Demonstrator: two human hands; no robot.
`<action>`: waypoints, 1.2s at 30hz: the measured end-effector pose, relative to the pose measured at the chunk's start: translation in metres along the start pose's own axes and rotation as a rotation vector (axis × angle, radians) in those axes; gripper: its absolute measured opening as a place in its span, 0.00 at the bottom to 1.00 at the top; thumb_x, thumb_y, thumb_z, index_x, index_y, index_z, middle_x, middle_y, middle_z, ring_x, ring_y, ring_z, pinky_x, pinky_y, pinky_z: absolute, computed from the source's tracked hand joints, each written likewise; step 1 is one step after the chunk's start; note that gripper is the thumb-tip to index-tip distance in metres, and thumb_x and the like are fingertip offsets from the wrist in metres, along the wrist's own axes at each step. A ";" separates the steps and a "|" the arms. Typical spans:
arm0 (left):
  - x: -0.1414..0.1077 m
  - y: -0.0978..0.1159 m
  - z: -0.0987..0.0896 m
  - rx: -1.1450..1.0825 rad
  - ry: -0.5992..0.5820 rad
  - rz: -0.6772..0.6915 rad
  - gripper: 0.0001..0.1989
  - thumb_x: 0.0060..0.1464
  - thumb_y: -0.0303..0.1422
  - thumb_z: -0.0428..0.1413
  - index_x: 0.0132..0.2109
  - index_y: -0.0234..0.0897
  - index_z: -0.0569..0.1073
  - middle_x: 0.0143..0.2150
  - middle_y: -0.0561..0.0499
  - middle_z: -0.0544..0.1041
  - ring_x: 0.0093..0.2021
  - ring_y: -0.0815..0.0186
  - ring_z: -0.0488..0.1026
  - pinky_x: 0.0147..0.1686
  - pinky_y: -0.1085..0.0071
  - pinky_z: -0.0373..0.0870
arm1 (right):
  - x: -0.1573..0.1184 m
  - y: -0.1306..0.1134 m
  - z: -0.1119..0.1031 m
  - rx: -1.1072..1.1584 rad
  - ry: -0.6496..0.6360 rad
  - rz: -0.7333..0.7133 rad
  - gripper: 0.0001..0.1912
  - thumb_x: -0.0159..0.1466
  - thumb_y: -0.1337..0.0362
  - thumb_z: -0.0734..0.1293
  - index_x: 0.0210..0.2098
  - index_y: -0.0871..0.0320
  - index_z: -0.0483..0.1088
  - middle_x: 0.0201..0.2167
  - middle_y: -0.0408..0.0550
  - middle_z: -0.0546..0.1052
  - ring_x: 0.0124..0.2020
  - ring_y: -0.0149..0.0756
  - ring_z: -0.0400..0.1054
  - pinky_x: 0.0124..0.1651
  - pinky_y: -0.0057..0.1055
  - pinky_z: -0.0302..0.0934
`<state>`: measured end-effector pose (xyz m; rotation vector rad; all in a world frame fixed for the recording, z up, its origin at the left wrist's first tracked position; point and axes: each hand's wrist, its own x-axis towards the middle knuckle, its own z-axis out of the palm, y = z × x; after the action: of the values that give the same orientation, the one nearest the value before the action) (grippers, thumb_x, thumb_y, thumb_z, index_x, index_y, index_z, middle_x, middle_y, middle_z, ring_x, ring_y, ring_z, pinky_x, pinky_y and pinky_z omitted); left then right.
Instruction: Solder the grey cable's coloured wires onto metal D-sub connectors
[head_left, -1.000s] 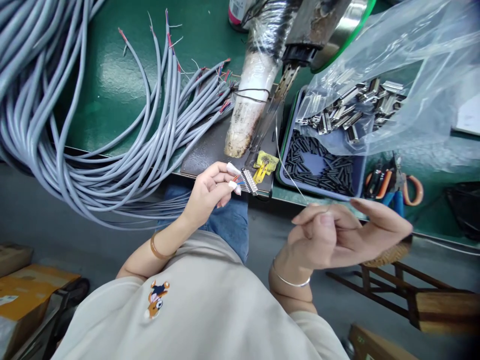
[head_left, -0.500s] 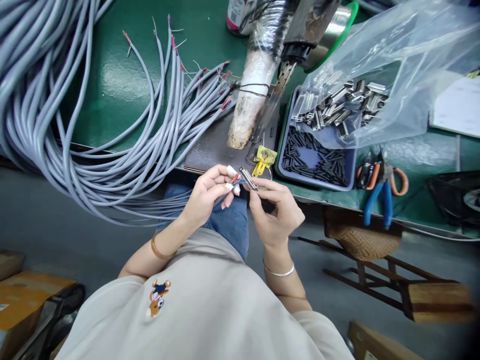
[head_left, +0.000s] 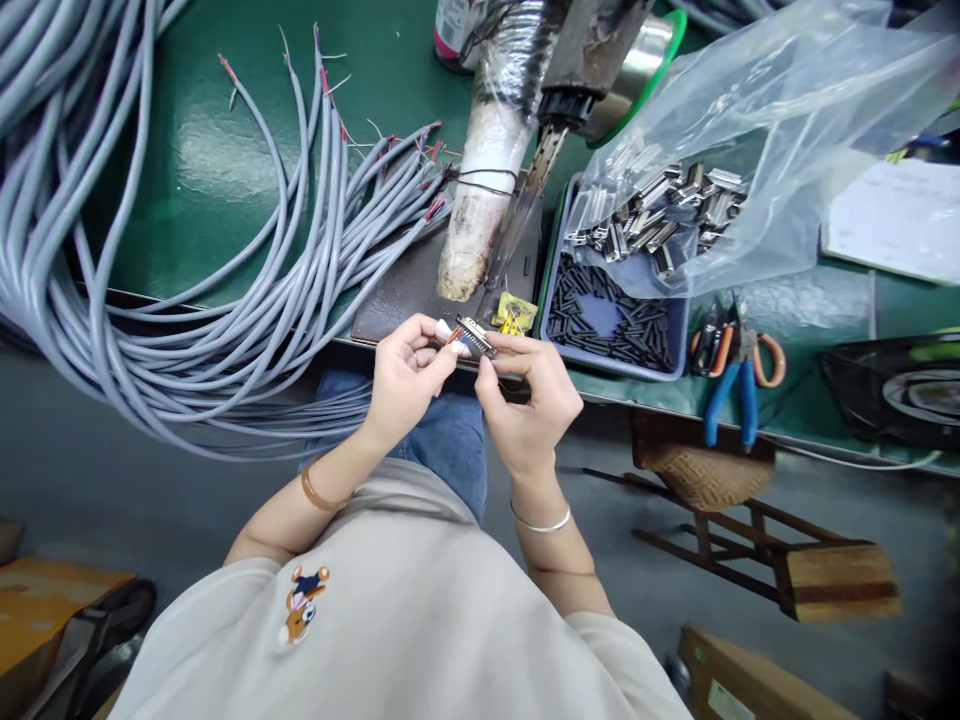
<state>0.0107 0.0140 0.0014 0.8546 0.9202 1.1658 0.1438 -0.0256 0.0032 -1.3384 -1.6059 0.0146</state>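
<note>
My left hand (head_left: 409, 372) pinches thin red and blue wires (head_left: 455, 338) between thumb and fingers, beside the left end of a metal pin connector (head_left: 475, 335). The connector's right end is gripped between the thumb and fingertips of my right hand (head_left: 531, 388). Both hands are at the bench's front edge, over my lap. Just behind the connector lies a yellow piece (head_left: 514, 314), partly hidden by it. A soldering iron (head_left: 534, 170) points down toward this spot, beside a wrapped white cylinder (head_left: 476, 210).
Grey cables (head_left: 300, 300) cover the left side. On the right are a blue tray (head_left: 679, 345) of black tubes, a plastic bag (head_left: 795, 170) with metal parts, and pliers (head_left: 731, 390). A wooden stool (head_left: 840, 580) stands below the bench.
The view has shifted slightly, moving the bench items left. The connector has turned flatter and moved nearer the yellow piece; my left fingers are more closed around the wires.
</note>
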 end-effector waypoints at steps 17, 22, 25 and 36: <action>0.009 -0.003 0.003 0.091 -0.023 0.266 0.10 0.57 0.36 0.65 0.36 0.36 0.74 0.33 0.56 0.76 0.20 0.82 0.61 0.22 0.82 0.63 | 0.013 0.006 0.000 0.017 0.027 -0.014 0.09 0.62 0.73 0.73 0.33 0.54 0.71 0.41 0.44 0.83 0.38 0.34 0.78 0.43 0.33 0.75; 0.010 -0.005 0.002 0.079 -0.040 0.268 0.12 0.58 0.39 0.65 0.37 0.37 0.73 0.34 0.56 0.76 0.20 0.81 0.62 0.22 0.82 0.63 | 0.014 0.005 0.000 0.000 0.035 -0.043 0.10 0.62 0.73 0.73 0.33 0.53 0.69 0.41 0.45 0.83 0.38 0.34 0.79 0.41 0.33 0.76; 0.010 -0.005 0.003 0.054 -0.048 0.243 0.14 0.58 0.41 0.65 0.37 0.37 0.71 0.33 0.56 0.75 0.20 0.82 0.62 0.21 0.82 0.62 | 0.013 0.006 0.001 -0.027 0.053 -0.078 0.10 0.63 0.73 0.72 0.33 0.53 0.68 0.42 0.45 0.84 0.38 0.34 0.80 0.41 0.32 0.76; 0.009 -0.002 0.005 -0.003 -0.040 0.140 0.19 0.55 0.44 0.67 0.36 0.38 0.67 0.26 0.59 0.71 0.16 0.81 0.61 0.14 0.84 0.56 | 0.011 0.009 0.001 0.015 0.023 -0.049 0.11 0.62 0.74 0.72 0.32 0.54 0.68 0.41 0.46 0.84 0.38 0.33 0.80 0.40 0.30 0.75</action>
<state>0.0172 0.0222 0.0001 0.9491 0.8365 1.2658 0.1507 -0.0133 0.0050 -1.2833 -1.6152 -0.0185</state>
